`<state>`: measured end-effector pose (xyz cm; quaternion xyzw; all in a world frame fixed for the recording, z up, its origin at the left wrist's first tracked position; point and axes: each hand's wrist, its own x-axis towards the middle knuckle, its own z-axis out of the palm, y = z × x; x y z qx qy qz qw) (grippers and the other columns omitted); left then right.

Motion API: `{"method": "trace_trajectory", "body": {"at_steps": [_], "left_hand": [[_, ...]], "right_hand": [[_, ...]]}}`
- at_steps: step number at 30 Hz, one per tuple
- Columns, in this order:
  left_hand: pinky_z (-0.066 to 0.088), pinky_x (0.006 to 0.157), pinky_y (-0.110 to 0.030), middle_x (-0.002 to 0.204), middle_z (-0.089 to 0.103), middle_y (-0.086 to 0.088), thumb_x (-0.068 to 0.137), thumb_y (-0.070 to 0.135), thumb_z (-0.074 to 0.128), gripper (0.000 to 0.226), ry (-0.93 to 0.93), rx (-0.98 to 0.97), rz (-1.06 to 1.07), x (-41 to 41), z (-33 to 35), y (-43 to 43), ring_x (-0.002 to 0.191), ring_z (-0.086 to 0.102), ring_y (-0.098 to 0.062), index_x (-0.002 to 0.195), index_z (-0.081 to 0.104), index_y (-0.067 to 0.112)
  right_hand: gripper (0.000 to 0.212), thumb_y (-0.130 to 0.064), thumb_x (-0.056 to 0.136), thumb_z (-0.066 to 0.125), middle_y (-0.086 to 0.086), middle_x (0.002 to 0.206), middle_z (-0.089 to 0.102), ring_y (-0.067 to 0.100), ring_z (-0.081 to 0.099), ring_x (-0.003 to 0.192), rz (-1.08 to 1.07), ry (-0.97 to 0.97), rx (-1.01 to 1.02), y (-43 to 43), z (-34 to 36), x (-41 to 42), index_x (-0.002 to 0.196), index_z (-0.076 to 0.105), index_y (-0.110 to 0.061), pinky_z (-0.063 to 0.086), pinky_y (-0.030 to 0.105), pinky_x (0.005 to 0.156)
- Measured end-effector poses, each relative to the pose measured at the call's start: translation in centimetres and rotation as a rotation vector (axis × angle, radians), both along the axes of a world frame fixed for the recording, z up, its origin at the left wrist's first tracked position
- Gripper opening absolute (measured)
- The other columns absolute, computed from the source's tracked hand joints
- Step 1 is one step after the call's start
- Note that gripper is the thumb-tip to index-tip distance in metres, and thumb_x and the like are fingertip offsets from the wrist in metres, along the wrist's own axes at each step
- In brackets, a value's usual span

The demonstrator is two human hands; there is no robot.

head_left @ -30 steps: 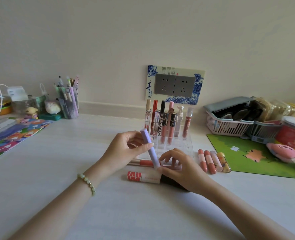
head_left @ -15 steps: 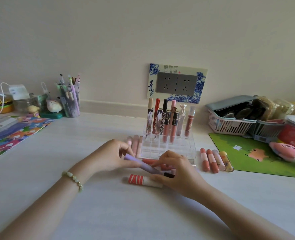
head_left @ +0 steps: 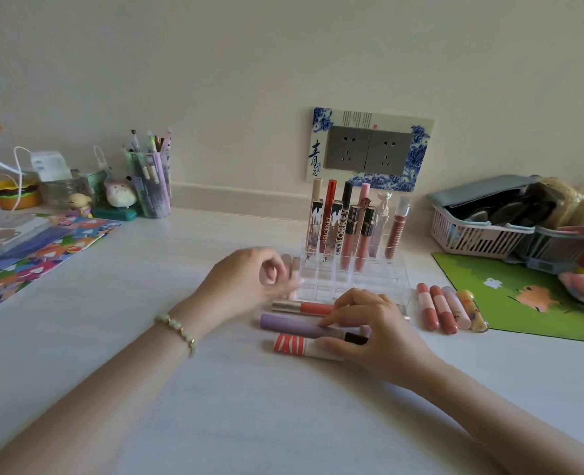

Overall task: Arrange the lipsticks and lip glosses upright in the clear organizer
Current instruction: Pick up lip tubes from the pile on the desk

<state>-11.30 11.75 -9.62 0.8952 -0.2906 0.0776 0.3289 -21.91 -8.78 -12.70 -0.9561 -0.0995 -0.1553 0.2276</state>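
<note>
Inspector: Head view, left hand condition?

Technician: Left hand (head_left: pixel 246 281) hovers over the table (head_left: pixel 215 406), just left of the clear organizer (head_left: pixel 369 281). Its fingers are loosely curled and blurred, and nothing shows between them.

Inspector: Right hand condition?

Technician: Right hand (head_left: pixel 376 332) is bent over the purple tube (head_left: pixel 290 322), which lies flat on the table in front of the organizer. The fingertips rest on the tube's top and the thumb sits at its near side, so the tube is pinched. The thumb also overlaps the red-striped tube (head_left: pixel 288 345), which lies just nearer the camera.

Inspector: Other stock?

Technician: Upright tubes (head_left: pixel 335 231) stand in the organizer's rear rows. A coral tube (head_left: pixel 304 307) with a silver cap lies between the purple tube and the organizer. Four tubes (head_left: pixel 444 311) lie side by side to the right of the organizer, at the edge of the green mat (head_left: pixel 523 313). Two pale tubes (head_left: pixel 292 265) are at the organizer's left, partly hidden by the left hand.
</note>
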Motion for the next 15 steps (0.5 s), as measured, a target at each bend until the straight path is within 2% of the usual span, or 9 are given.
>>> {"method": "trace_trajectory", "body": {"at_steps": [2,4,5,7,12,14,15], "left_hand": [[0.044,0.084,-0.027,0.117,0.058,0.012,0.071,0.059,0.068,0.055,0.025,0.133,-0.023,1.9,0.3,-0.5,0.100,0.054,-0.008,0.115,0.057,0.028],[0.032,0.108,-0.030,0.145,0.039,0.008,0.073,0.058,0.068,0.079,0.135,0.278,-0.078,4.0,0.5,-0.6,0.131,0.038,-0.013,0.139,0.039,0.023],[0.025,0.112,-0.027,0.151,0.031,0.008,0.073,0.057,0.069,0.086,0.206,0.310,-0.117,4.8,0.6,-0.6,0.138,0.030,-0.013,0.143,0.034,0.022],[0.023,0.113,-0.024,0.153,0.029,0.007,0.072,0.055,0.071,0.089,0.307,0.340,-0.189,6.2,0.7,-0.8,0.138,0.028,-0.011,0.144,0.033,0.021],[0.035,0.105,-0.027,0.134,0.052,0.002,0.080,0.053,0.064,0.061,0.383,0.382,-0.238,7.2,0.2,-0.9,0.124,0.046,-0.013,0.132,0.046,0.025],[0.033,0.099,-0.020,0.126,0.051,0.006,0.081,0.051,0.064,0.053,0.393,0.381,-0.241,7.4,0.3,-0.6,0.116,0.045,-0.008,0.126,0.043,0.033],[0.030,0.098,-0.019,0.125,0.048,0.009,0.079,0.053,0.066,0.059,0.393,0.390,-0.236,7.5,0.5,-0.5,0.116,0.042,-0.006,0.128,0.040,0.034]], "right_hand": [[0.043,-0.074,0.066,0.053,-0.026,0.092,0.053,0.004,0.053,0.091,0.001,-0.012,0.019,-0.1,-0.2,0.3,0.090,0.069,-0.041,0.046,0.028,0.084],[0.047,-0.078,0.065,0.049,-0.025,0.092,0.053,0.006,0.054,0.091,-0.002,-0.010,0.040,-0.1,-0.3,0.7,0.088,0.068,-0.042,0.048,0.030,0.081],[0.047,-0.079,0.065,0.048,-0.025,0.092,0.053,0.007,0.053,0.091,-0.005,-0.012,0.041,-0.1,-0.3,0.8,0.087,0.068,-0.042,0.048,0.030,0.081],[0.045,-0.077,0.066,0.049,-0.025,0.091,0.053,0.007,0.053,0.091,-0.012,-0.015,0.028,-0.1,-0.2,0.9,0.085,0.068,-0.042,0.045,0.028,0.083],[0.045,-0.077,0.067,0.046,-0.025,0.091,0.053,0.003,0.051,0.091,-0.010,-0.005,0.005,-0.3,-0.1,1.0,0.083,0.068,-0.041,0.043,0.024,0.084],[0.042,-0.075,0.067,0.048,-0.026,0.091,0.053,0.001,0.051,0.092,-0.011,0.004,0.004,-0.3,-0.1,1.0,0.082,0.067,-0.041,0.042,0.023,0.084],[0.039,-0.074,0.068,0.049,-0.026,0.091,0.053,0.002,0.051,0.092,-0.013,0.009,0.006,-0.3,-0.1,1.0,0.082,0.067,-0.042,0.042,0.023,0.084]]}}
